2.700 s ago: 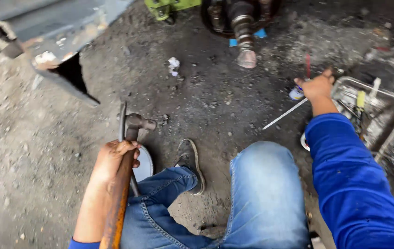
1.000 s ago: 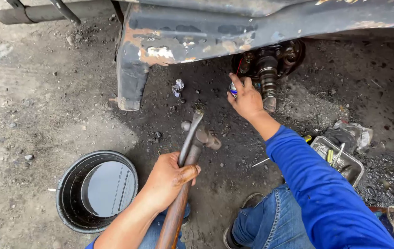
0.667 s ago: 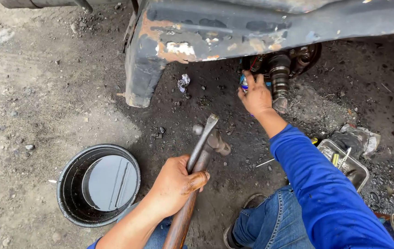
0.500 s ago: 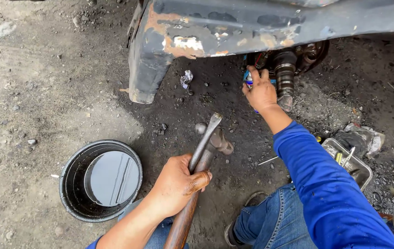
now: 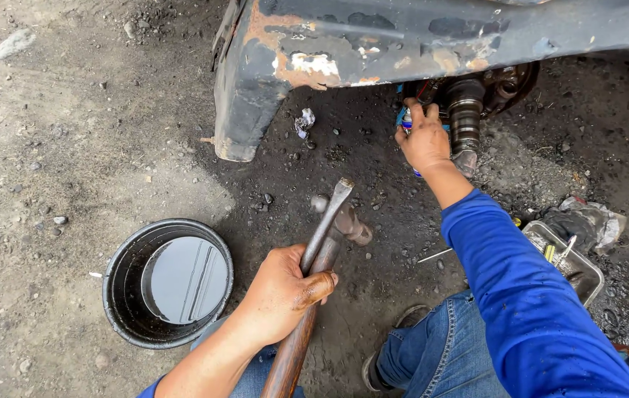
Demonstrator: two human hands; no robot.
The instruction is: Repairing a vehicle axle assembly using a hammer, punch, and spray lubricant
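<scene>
Sat low over oily black ground [image 5: 71, 133] beside a rusted, dark-painted vehicle body edge [image 5: 403, 37]. Under that edge, at the top right: a greasy ribbed axle shaft end [image 5: 466, 118], exposed and seemingly already stripped bare; nothing struck or fitted there yet, as far as could be judged. Lower left: a black bucket [image 5: 119, 295] of dark oil, well apart from the axle. Far right: a small metal tray [image 5: 587, 276] of bits next to a crumpled rag [image 5: 587, 221].

Left hand [image 5: 281, 295] wrapped tight round the rusty handle of a hammer [image 5: 322, 258] together with a flat chisel-like bar [image 5: 327, 221], both raised off the ground, heads pointed toward the axle but well short of it. Right hand [image 5: 423, 140] closed round a small blue-capped object [image 5: 406, 118], mostly hidden by the fingers, pressed just beside the shaft. Looked like positioning only; real work on the axle still ahead.
</scene>
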